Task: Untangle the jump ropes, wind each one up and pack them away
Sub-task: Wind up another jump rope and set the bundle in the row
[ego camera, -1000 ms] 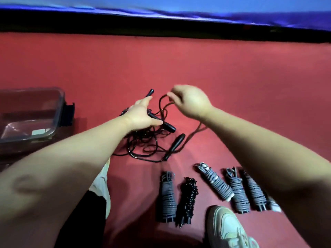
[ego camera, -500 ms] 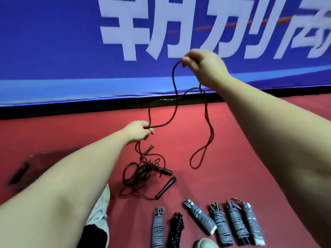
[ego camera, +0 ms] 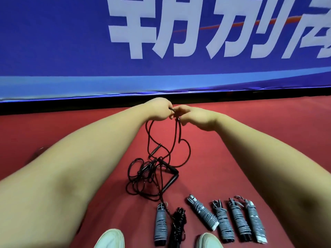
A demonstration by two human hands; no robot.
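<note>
The left hand and right hand are pinching, fingertip to fingertip, a strand of the thin black tangled jump ropes above the far edge of the red floor, the strands hanging straight down to the tangle lying mid-floor, equally near both.

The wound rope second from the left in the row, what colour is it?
Black: this wound rope shows best in the head view.

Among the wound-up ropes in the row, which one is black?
The second bundle from the left, beside the leftmost grey bundle; all others are grey.
</note>
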